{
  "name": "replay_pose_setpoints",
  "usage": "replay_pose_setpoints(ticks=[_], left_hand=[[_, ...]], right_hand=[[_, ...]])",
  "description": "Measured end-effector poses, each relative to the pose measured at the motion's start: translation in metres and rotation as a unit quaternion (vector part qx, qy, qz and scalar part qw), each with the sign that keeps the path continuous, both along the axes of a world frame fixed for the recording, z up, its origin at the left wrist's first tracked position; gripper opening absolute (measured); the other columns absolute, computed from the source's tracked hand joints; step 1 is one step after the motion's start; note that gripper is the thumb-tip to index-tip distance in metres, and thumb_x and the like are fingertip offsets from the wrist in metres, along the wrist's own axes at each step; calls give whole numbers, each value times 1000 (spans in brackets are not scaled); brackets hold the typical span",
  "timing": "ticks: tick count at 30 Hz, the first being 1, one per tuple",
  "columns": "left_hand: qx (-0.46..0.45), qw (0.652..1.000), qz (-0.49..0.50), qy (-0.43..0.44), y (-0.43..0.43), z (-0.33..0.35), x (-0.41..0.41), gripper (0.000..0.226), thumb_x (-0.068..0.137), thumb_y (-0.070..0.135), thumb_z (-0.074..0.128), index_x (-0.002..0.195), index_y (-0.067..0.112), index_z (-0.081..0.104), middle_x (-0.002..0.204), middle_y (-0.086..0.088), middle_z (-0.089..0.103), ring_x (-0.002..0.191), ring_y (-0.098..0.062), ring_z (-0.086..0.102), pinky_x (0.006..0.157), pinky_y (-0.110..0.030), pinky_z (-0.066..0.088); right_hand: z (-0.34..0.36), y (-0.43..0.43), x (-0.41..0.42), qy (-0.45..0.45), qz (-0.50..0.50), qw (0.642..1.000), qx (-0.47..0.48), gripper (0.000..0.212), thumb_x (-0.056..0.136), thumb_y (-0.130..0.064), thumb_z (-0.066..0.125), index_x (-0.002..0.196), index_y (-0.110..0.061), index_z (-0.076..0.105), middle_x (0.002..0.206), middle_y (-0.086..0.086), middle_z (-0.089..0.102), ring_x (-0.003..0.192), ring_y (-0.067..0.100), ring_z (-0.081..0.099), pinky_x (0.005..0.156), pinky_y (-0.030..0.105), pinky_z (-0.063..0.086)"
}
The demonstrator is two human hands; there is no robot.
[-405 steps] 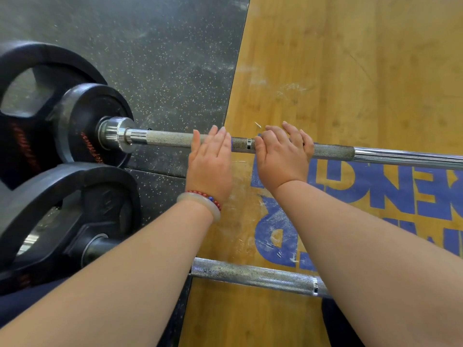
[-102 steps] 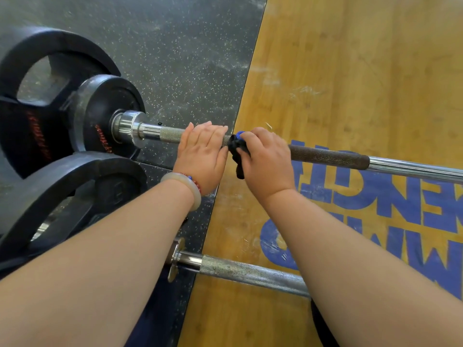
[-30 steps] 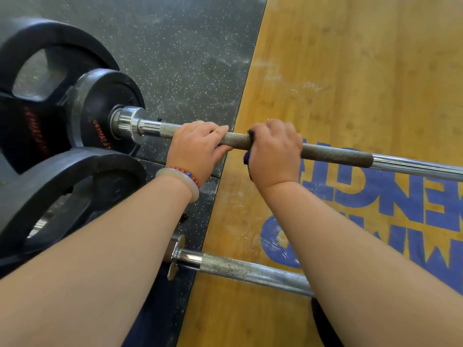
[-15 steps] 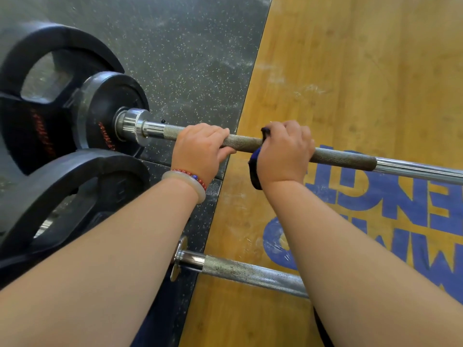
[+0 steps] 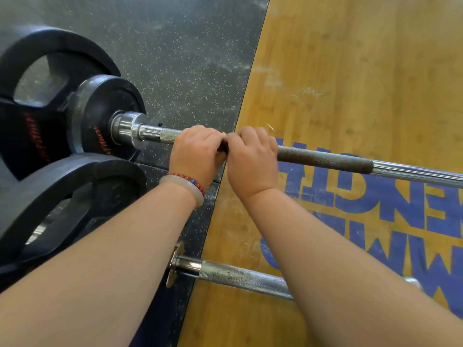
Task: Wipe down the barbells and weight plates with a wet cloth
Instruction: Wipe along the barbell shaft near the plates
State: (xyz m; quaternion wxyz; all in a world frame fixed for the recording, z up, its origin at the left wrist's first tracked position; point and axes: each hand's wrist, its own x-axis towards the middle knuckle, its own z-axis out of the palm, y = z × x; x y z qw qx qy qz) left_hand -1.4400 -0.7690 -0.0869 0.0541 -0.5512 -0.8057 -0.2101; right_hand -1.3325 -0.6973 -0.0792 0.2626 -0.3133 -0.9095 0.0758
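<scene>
1. The far barbell (image 5: 325, 160) lies across the seam where the speckled rubber floor (image 5: 188, 46) meets the wooden platform (image 5: 350, 58). Its sleeve carries a small black plate (image 5: 105, 113) against the chrome collar (image 5: 127, 128), with a large black plate (image 5: 50, 48) behind it.
2. The left hand (image 5: 198, 154), a beaded bracelet (image 5: 185, 185) on its wrist, curls its fingers over the knurled shaft just right of the collar.
3. The right hand (image 5: 251, 159) wraps the shaft immediately beside it, the knuckles of the two hands touching.
4. Only a dark sliver of the cloth (image 5: 223, 146) shows, at the right hand's inner edge where the hands meet. The rest is hidden under that hand's curled fingers, pressed against the bar.
5. To the right of the hands the knurling looks darker, then gives way to smooth chrome.
6. A near barbell (image 5: 240, 276) lies parallel, closer to the person and partly under the right forearm. Another black plate (image 5: 75, 181) sits at the lower left.
7. Blue lettering (image 5: 350, 196) is painted on the platform below the far bar.
</scene>
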Motion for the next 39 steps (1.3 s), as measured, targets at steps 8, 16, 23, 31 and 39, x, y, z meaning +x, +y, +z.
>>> replay_pose_setpoints(ticks=[8,16,23,31,39], left_hand=[[-3,1000,23,18,-2,2,5,26,79,30,71,94,9,69,87,-4,68,84,-28,61,83,-39,43],[0,1000,18,21,-2,3,5,26,78,31,70,92,9,68,84,-5,66,82,-28,59,81,-39,43],[3,997,33,67,6,5,9,23,70,7,76,67,9,53,66,-8,50,63,-27,48,65,-30,26],[-25,996,58,66,7,8,16,24,71,22,76,79,10,57,75,-7,53,71,-28,50,69,-34,36],[-105,994,-29,17,-8,5,1,55,88,41,42,128,6,57,116,-8,63,107,-29,57,104,-44,36]], right_hand=[[9,27,10,-7,-123,991,-52,13,74,-1,64,78,-12,68,78,7,59,77,30,51,65,31,12],[6,28,12,-6,-108,993,-48,11,77,-4,63,81,-13,69,79,7,60,78,30,52,67,31,16],[-2,1,8,3,11,1000,9,16,68,0,69,75,-14,66,76,2,59,73,26,50,68,31,22],[6,18,9,11,-80,996,-37,12,70,0,68,73,-12,67,72,6,57,71,30,52,64,30,10],[4,32,15,23,-110,992,-59,6,78,-7,67,77,-13,69,73,6,58,72,31,53,64,29,11]])
